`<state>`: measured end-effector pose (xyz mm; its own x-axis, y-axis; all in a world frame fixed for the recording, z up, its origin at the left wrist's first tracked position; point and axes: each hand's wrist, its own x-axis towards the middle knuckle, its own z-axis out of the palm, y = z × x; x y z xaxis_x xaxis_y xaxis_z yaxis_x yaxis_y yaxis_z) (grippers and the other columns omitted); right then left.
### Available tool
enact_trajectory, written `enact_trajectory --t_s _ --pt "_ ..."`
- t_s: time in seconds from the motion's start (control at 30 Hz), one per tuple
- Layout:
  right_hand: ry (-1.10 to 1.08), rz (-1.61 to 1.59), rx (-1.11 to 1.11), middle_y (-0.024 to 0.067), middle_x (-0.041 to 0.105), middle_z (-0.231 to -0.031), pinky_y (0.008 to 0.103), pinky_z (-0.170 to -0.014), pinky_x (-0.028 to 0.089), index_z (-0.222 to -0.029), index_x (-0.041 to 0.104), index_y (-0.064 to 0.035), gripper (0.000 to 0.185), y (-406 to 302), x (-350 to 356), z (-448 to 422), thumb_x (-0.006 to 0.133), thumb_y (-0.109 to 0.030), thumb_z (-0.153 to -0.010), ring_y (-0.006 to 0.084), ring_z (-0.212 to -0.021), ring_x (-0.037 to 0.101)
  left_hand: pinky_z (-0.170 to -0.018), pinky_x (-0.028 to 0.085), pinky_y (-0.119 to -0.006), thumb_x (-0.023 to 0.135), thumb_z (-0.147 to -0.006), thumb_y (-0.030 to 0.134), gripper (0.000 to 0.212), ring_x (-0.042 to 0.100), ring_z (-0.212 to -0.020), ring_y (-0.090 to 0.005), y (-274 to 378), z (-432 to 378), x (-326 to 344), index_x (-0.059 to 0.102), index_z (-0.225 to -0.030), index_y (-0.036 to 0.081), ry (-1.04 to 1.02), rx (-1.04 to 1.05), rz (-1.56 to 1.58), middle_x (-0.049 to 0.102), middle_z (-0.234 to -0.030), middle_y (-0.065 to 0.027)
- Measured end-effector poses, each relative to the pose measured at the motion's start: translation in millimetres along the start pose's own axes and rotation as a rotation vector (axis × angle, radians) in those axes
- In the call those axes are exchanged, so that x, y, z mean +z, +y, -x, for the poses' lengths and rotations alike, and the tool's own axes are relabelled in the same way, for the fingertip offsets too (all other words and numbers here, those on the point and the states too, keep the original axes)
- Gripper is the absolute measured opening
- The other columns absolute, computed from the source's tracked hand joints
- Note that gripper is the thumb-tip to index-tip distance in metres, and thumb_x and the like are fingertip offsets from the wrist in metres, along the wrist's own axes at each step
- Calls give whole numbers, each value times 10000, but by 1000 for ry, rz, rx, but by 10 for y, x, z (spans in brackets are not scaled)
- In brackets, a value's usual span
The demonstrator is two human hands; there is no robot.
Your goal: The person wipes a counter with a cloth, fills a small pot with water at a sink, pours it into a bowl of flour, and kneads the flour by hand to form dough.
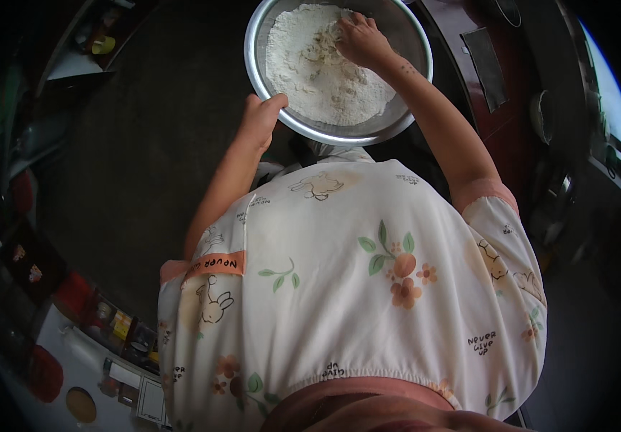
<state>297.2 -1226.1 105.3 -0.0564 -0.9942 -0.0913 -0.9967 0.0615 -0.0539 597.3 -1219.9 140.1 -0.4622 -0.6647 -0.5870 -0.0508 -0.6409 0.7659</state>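
Observation:
A wide metal bowl (pixel 337 138) sits in front of me at the top of the view, its far rim cut off by the picture's edge. White flour (pixel 291 51) covers its bottom, with damp, yellowish clumps (pixel 318 47) near the middle. My left hand (pixel 263 117) grips the bowl's near-left rim, thumb over the edge and the other fingers mostly out of sight. Reaching in from the right, my right hand (pixel 363 39) has its bent fingers down in the flour beside the clumps. Whether those fingers pinch anything is hidden.
To the right runs a dark red surface (pixel 521 102) with a grey cloth or mat (pixel 486 67) on it. A yellow cup (pixel 103 45) stands at upper left. Shelves with several small packages (pixel 121 324) are at lower left. Dark floor (pixel 127 162) lies left of the bowl.

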Motion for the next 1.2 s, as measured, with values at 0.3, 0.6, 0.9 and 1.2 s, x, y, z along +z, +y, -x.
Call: enact_trajectory --t_s 0.3,0.6,0.9,1.2 --pt "-92 -88 -390 75 475 -1373 601 -1056 371 -1221 627 -265 485 -1207 -451 76 766 -240 -757 334 -1312 416 -648 469 -271 601 -756 36 177 591 -725 -114 123 -21 -197 660 -913 -21 67 92 -7 645 -811 -31" --pt "-231 45 -113 157 380 -1476 555 -1007 463 -1445 442 -246 564 -373 -379 -246 632 -306 -918 401 -1354 372 -578 516 -316 583 -767 58 236 616 -695 -149 59 230 -116 615 -988 -17 245 86 219 627 -833 -47" --pt "-360 -597 -90 354 565 -1222 452 -996 465 -1451 360 -27 771 -1173 -185 -311 659 -431 -865 453 -1172 558 -628 555 -352 584 -799 103 324 648 -782 -190 -165 220 -187 587 -1104 -4 420 75 334 639 -951 -82" --pt "62 -166 -537 174 658 -1120 427 -861 524 -1241 567 12 411 -1808 -64 -1630 609 -182 -881 299 -952 651 -661 556 -314 596 -808 115 155 616 -701 -139 -30 334 -220 629 -879 -18 479 117 371 624 -804 -46"
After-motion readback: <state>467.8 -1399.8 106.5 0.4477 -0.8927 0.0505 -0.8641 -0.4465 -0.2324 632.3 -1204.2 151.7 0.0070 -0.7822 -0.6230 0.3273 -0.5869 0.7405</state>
